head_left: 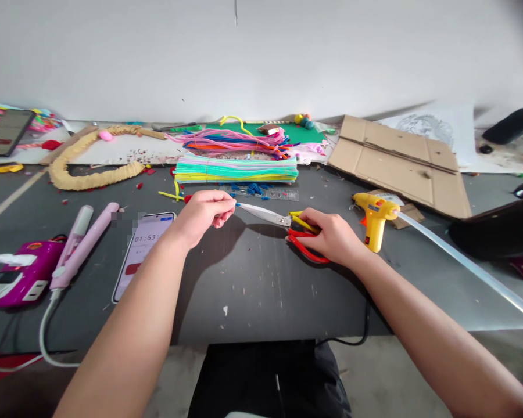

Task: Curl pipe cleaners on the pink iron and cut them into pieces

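Observation:
My right hand grips the scissors by their red and yellow handles, with the blades pointing left. At the blade tips, my left hand is closed in a pinch on a small blue piece, mostly hidden by the fingers; it looks like pipe cleaner. Just behind the hands lies a clear ruler with short blue pieces on it. Farther back sits a bundle of green, yellow and pale pipe cleaners, and behind it a looser pink and blue bundle.
To the right are a yellow glue gun with a long glue stick and flattened cardboard. A phone, a pink hair straightener and a purple power socket lie left. A curved beige crinkled form rests at the back left.

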Available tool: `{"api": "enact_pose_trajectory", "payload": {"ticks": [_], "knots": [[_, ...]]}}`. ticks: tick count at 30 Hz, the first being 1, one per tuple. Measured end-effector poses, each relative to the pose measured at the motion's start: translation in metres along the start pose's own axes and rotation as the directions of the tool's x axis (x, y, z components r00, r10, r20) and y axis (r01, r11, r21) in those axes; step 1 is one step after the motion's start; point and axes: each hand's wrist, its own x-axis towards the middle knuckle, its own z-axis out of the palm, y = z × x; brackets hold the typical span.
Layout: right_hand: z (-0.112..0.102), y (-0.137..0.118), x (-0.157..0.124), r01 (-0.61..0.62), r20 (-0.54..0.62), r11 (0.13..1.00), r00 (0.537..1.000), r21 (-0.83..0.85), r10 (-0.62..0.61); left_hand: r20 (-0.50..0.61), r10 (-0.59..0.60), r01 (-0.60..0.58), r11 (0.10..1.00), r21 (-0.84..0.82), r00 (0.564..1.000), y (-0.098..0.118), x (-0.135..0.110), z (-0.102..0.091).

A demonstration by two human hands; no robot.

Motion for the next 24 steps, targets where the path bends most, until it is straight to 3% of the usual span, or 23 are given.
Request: {"api": "enact_pose_trajectory", "payload": {"ticks": [24], "knots": [[0.0006, 0.0014, -0.0001, 0.003, 0.006, 1.000, 1.000, 0.001, -0.003, 0.019, -0.036, 0.037, 0.998, -0.052, 0.999, -0.0054, 0.0026, -0.0017]]}}
